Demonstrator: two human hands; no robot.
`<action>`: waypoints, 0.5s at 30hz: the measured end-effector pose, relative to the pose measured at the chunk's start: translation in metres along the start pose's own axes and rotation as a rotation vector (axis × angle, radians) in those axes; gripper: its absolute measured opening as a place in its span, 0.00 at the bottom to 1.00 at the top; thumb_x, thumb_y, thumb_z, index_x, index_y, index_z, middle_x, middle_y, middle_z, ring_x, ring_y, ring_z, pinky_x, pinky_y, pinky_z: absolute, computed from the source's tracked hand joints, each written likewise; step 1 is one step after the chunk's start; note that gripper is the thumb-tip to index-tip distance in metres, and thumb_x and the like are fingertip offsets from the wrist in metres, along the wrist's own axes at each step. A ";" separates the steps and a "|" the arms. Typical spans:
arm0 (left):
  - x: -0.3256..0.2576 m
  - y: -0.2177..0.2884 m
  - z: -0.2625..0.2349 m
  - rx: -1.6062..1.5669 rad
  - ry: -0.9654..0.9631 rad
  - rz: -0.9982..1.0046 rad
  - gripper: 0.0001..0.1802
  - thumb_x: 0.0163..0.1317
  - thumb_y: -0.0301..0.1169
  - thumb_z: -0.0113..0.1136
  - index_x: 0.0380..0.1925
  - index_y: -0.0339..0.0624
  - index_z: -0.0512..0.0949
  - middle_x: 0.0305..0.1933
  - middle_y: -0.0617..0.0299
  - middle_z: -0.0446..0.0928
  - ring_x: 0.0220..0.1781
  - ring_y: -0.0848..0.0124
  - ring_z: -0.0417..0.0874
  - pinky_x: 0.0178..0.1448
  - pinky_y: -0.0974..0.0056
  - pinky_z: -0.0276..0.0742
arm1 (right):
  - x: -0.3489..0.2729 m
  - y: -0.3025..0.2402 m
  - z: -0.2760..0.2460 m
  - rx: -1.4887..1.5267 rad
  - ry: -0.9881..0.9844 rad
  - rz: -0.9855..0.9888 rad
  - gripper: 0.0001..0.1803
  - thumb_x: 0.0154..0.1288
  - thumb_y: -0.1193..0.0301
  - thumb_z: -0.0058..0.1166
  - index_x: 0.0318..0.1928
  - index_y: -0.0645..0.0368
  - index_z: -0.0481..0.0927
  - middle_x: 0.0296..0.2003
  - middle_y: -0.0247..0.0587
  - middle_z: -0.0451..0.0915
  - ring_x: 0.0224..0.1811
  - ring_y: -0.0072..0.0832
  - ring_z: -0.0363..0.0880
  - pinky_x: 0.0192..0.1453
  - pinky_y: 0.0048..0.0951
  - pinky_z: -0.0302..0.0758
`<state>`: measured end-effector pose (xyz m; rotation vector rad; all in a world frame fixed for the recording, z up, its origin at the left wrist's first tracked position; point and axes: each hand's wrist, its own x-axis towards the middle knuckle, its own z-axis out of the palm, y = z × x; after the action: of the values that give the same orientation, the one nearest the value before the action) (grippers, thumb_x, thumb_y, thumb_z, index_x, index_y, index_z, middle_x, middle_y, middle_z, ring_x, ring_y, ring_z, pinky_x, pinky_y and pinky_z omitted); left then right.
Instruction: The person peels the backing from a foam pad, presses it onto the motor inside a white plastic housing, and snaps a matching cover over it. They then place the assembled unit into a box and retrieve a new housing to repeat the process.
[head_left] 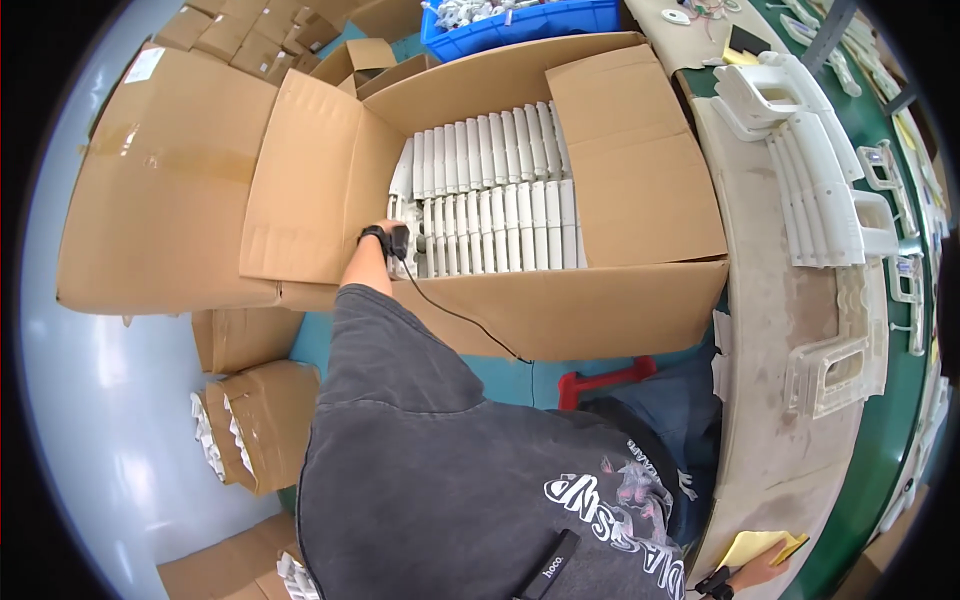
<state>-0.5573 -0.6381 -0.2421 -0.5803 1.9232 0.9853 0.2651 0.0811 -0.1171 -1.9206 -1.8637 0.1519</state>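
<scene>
My left hand [390, 228] reaches into the near left corner of a large open cardboard box [480, 315], with a black band on its wrist and a cabled black device. White plastic parts [500, 215] stand packed upright in two rows inside. The hand is at the left end of the nearer row, beside a white part; its fingers are mostly hidden. At the lower right, over the workbench [755, 450], my right hand [762, 570] is closed on a flat yellow piece [750, 547], whose material I cannot make out.
White plastic frames and handles [815, 190] lie stacked on the bench at right. A green conveyor [870, 420] runs beyond it. Another tall carton [165, 190] stands left of the box. A blue crate [525, 35] is at the back, and a red stool-like frame [605, 378] stands low in front.
</scene>
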 end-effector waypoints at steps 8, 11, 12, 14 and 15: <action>-0.154 0.066 0.032 0.252 0.393 -0.002 0.10 0.47 0.33 0.56 0.28 0.40 0.76 0.23 0.58 0.76 0.19 0.65 0.76 0.24 0.58 0.72 | -0.018 -0.050 -0.010 0.159 -0.003 -0.265 0.21 0.69 0.66 0.61 0.59 0.62 0.78 0.44 0.49 0.83 0.46 0.47 0.82 0.52 0.42 0.78; -0.176 0.052 -0.003 -0.009 0.372 0.045 0.14 0.47 0.34 0.56 0.33 0.39 0.78 0.26 0.57 0.78 0.23 0.63 0.78 0.28 0.58 0.75 | 0.009 0.018 0.011 0.107 -0.043 -0.017 0.38 0.69 0.46 0.57 0.58 0.72 0.74 0.50 0.58 0.79 0.49 0.47 0.80 0.53 0.39 0.79; -0.196 0.061 0.003 -0.099 0.365 0.081 0.14 0.48 0.34 0.56 0.34 0.40 0.78 0.27 0.57 0.78 0.24 0.63 0.78 0.29 0.58 0.76 | 0.010 0.024 0.011 0.107 -0.035 -0.013 0.38 0.69 0.46 0.57 0.58 0.72 0.74 0.50 0.58 0.79 0.49 0.47 0.80 0.53 0.39 0.79; -0.225 0.079 0.003 -0.096 0.321 0.136 0.17 0.51 0.34 0.56 0.40 0.37 0.77 0.32 0.53 0.81 0.29 0.62 0.82 0.34 0.57 0.80 | 0.008 0.030 0.011 -0.004 0.042 -0.104 0.37 0.69 0.46 0.58 0.58 0.73 0.74 0.51 0.59 0.79 0.51 0.47 0.79 0.57 0.39 0.77; -0.229 0.083 0.000 -0.194 0.231 0.257 0.18 0.52 0.33 0.55 0.42 0.35 0.76 0.34 0.52 0.82 0.31 0.61 0.83 0.37 0.57 0.81 | 0.006 0.031 0.010 -0.001 0.051 -0.090 0.37 0.69 0.46 0.58 0.58 0.73 0.74 0.51 0.59 0.79 0.51 0.47 0.79 0.57 0.39 0.77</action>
<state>-0.4990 -0.5866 -0.0111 -0.5879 2.1587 1.3281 0.2902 0.0899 -0.1368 -1.8201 -1.9124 0.0722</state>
